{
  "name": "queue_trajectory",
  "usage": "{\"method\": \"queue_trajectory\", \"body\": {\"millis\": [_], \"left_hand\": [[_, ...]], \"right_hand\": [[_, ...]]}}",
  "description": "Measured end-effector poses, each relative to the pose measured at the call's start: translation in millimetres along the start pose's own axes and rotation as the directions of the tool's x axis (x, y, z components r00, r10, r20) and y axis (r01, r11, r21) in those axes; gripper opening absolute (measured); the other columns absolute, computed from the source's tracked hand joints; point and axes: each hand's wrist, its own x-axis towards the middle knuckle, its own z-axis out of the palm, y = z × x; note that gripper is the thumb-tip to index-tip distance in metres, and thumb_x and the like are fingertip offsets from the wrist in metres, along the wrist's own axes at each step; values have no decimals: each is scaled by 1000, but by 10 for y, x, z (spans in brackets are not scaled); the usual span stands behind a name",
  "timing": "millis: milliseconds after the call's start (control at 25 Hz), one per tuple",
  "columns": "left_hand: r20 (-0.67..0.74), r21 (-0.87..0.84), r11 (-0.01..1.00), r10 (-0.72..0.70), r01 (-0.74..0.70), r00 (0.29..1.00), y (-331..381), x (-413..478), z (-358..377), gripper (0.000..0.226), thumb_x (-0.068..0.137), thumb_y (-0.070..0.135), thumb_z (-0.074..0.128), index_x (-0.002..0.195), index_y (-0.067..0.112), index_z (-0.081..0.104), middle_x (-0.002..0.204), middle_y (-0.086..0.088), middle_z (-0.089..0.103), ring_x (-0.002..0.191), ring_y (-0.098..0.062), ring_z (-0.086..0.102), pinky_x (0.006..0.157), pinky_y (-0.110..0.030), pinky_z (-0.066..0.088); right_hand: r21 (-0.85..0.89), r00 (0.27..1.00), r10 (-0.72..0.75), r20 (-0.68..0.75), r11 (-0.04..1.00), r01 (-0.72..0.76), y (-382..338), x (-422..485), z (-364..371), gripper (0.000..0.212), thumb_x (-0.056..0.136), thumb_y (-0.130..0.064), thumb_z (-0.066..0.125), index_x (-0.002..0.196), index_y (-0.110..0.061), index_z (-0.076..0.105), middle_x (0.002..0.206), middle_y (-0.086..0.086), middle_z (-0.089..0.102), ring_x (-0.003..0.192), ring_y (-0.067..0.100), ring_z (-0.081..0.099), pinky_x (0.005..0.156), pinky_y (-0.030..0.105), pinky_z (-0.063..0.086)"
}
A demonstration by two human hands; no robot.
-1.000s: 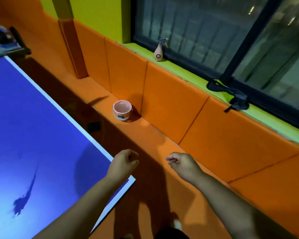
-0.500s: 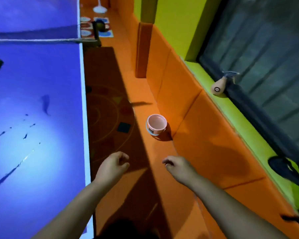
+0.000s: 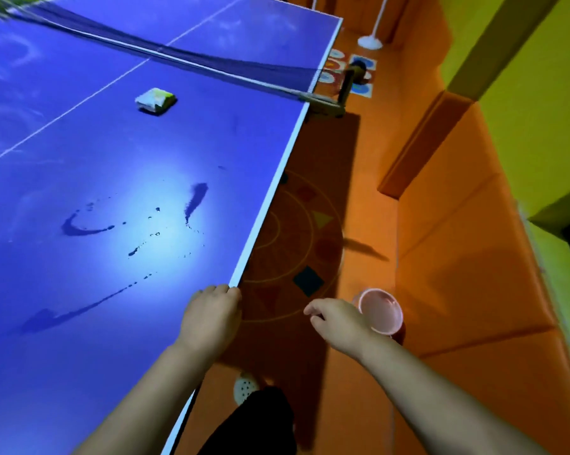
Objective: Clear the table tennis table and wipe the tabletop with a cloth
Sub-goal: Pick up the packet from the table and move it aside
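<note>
The blue table tennis table (image 3: 80, 152) fills the left of the head view, with dark wet streaks (image 3: 195, 198) and drops near its right edge. A folded white and yellow-green cloth (image 3: 155, 100) lies on the tabletop short of the net (image 3: 211, 65). My left hand (image 3: 211, 318) hangs loosely curled over the table's right edge and holds nothing. Over the orange floor, my right hand (image 3: 337, 320) is loosely curled and empty. A pink cup (image 3: 380, 310) stands on the floor just right of it.
An orange padded wall (image 3: 467, 257) runs along the right, leaving a narrow orange floor strip (image 3: 369, 198) beside the table. The net clamp (image 3: 337, 100) sticks out from the table's side. A white stand base (image 3: 370, 42) and coloured floor tiles (image 3: 359, 73) lie farther off.
My view has swung left from the wall and window toward the tabletop, bringing the cloth and net into sight. My left hand now sits over the table's edge; the cup appears beside my right hand.
</note>
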Motion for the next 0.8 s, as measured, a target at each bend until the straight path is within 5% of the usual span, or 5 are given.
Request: {"method": "queue_trajectory", "body": {"millis": [160,320,520,800], "left_hand": [[-17,178,983,-45,47,999,-259,749,-383,31,38,10,81,58,13,57,51,-4,52,48,-28,54,47,-30,42],[-34,213,966,-140,144,990,-611,1172,-731,36,31,6,81,53,13,54,47,-4,48,42,-27,49,42,-27,38],[-66,246,902,-350,355,934,-1201,1723,-876,32,39,14,84,57,15,58,50,-2,51,47,-26,52,43,-26,31],[-78,168,749,-639,642,766,-1973,3056,-944,21,59,19,79,72,12,64,63,-6,60,60,-31,58,50,-31,43]], "right_hand": [[-198,991,-123,60,971,133,-235,922,-579,30,99,-22,45,125,-24,59,125,-4,62,113,14,57,86,25,45],[-247,969,-216,117,939,239,-558,1682,-965,28,98,-23,48,123,-24,60,119,-3,63,108,16,58,86,29,47],[-305,936,-306,177,887,347,-999,3005,-1346,29,94,-23,48,120,-25,62,120,-2,64,112,19,58,86,28,45],[-341,853,-478,207,782,521,-1961,5312,-1930,33,93,-19,45,120,-27,63,126,1,62,112,24,58,79,27,43]]}}
